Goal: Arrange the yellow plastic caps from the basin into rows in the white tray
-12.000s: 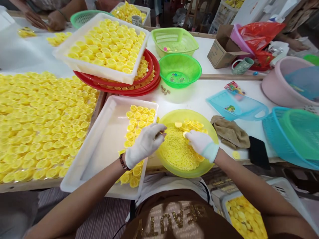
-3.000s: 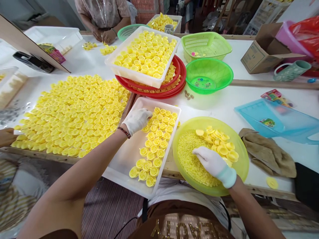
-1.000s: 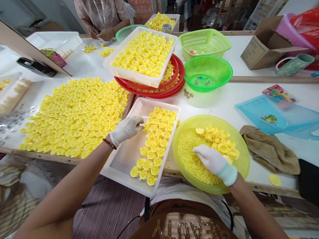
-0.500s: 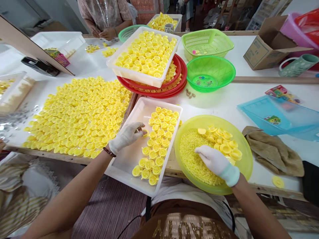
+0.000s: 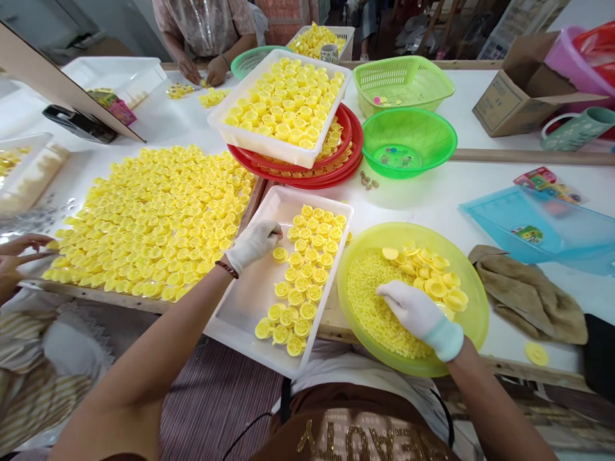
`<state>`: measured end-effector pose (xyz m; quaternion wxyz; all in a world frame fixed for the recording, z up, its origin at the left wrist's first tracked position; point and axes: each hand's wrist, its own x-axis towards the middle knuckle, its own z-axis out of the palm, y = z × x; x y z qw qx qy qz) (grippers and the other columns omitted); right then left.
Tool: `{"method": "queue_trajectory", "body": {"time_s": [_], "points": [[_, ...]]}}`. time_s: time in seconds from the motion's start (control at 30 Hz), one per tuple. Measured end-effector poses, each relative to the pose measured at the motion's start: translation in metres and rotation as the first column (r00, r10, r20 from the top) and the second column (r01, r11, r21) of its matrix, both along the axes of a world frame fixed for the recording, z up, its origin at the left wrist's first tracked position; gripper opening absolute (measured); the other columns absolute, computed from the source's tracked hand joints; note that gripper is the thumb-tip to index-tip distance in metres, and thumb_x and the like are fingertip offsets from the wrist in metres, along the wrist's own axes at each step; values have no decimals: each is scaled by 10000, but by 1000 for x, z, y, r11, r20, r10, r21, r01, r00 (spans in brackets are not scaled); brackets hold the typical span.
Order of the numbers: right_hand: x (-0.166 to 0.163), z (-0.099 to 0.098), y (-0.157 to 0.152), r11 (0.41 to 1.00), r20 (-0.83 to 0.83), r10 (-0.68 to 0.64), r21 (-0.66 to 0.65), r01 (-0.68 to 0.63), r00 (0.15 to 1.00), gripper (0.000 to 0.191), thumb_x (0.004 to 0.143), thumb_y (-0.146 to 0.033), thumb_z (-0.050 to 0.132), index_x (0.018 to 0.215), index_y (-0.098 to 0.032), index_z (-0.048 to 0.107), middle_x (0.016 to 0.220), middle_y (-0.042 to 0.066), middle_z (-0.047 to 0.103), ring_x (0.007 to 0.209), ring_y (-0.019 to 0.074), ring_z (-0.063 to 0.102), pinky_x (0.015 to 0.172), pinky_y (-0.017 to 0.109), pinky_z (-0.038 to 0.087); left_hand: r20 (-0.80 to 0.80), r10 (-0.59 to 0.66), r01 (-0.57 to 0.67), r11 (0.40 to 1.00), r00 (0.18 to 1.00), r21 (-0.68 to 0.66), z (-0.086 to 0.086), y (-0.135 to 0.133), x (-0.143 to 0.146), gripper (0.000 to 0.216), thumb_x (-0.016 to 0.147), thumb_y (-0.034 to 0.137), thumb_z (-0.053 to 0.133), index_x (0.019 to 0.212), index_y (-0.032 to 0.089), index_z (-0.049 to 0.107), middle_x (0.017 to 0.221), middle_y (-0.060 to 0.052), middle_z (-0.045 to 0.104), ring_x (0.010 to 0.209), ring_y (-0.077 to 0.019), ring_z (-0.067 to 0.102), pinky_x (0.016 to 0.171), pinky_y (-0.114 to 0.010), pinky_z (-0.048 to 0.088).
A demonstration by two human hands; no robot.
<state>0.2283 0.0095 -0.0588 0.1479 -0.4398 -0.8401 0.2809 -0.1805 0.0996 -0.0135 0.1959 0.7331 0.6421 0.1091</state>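
Note:
My left hand point(image 5: 254, 244), in a white glove, hovers over the white tray point(image 5: 241, 314). Its fingers are curled together, and anything in them is hidden. Just below the fingertips lies a small round yellow plastic piece point(image 5: 280, 255); rows of similar yellow pieces point(image 5: 306, 274) fill the tray's right half. My right hand point(image 5: 408, 308), also gloved, rests in the yellow bowl point(image 5: 473, 346). Its fingers are pressed together, tips against the small yellow beads point(image 5: 368, 288), and whatever they pinch cannot be seen. Beside it in the bowl are loose yellow cap-like discs point(image 5: 435, 286).
Many yellow pieces point(image 5: 154, 221) cover the table at left, where another person's hand point(image 5: 19, 256) touches the edge. A filled white tray point(image 5: 218, 131) sits tilted on red trays point(image 5: 353, 150). Behind the bowl are a green basin point(image 5: 408, 137) and a brown cloth point(image 5: 528, 294).
My left hand has drawn up and back from the yellow piece, which now lies free in the tray. My right hand stays in the bowl. Another person's hand has come in at the left edge.

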Motion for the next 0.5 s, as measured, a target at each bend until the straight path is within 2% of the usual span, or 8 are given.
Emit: {"method": "queue_trajectory", "body": {"time_s": [0.13,0.2,0.27,0.37,0.5], "points": [[0,-1,0,1000,-2,10,15,-9,1000,273,984,-190,446,1084,-209,700,1102,89,753,1021,251,721,911,433,595,23,-24,24,999,999,-21,16,-26,2,205,833,215,503,854,178,704,922,-62,747,861,-207,681,805,-313,516],[1,0,0,1000,-9,15,21,-15,1000,269,980,-186,451,1079,-207,700,1096,89,756,1017,250,723,903,428,598,0,-23,23,1000,1000,-7,16,-38,3,205,858,258,522,891,175,707,967,-79,738,891,-220,677,815,-326,512],[0,1,0,1000,-8,11,16,-11,1000,265,980,-187,453,1081,-208,697,1102,89,754,1019,253,722,899,431,598,-52,10,-9,1000,999,19,12,-47,3,251,860,313,570,1015,165,702,1001,-101,721,894,-235,668,805,-343,509],[0,3,-1,1000,-13,-7,5,7,1000,261,987,-192,451,1086,-212,692,1115,86,750,1027,253,715,906,440,590,-94,31,-28,999,995,32,5,-50,4,334,834,330,628,1120,163,671,964,-97,713,862,-237,659,781,-342,500],[-3,5,-1,1000,-40,-14,-1,14,999,249,994,-190,454,1095,-211,681,1101,75,747,1030,240,707,927,429,572,-77,16,-13,999,997,34,4,-41,14,243,862,323,592,1050,193,676,892,-70,720,830,-228,658,756,-328,483]]}}
